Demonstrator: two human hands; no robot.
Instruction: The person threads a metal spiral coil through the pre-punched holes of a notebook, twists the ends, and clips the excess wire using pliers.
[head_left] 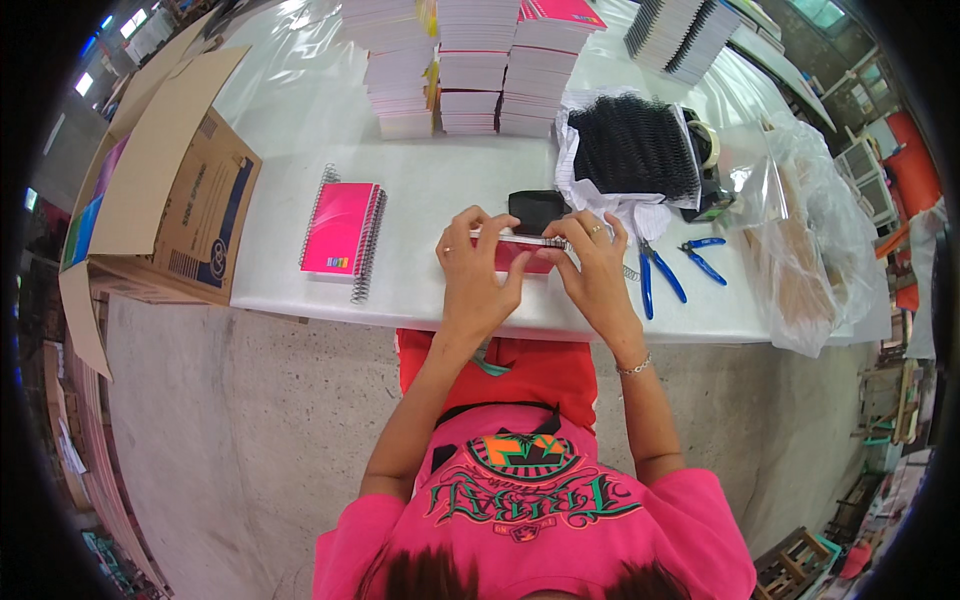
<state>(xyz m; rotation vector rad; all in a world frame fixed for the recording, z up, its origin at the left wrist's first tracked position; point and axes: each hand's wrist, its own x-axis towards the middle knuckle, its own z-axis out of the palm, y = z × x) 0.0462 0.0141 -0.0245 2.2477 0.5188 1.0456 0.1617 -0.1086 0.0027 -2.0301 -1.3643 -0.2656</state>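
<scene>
The left hand (482, 262) has its grip closed on the left end of a small red notebook (535, 263), with the thumb on the near side and fingers by the top edge. The right hand (594, 258) pinches the right end, so neither grip is wide open. The notebook is tipped up near the front of the white worktop (440, 170), just in front of a flat black thing (538, 210), with blue cutters (661, 283) to the right.

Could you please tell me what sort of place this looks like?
Probably a notebook-binding workshop: tall stacks of paper stand on the table, near a pile of black spiral coils and blue-handled pliers.
</scene>
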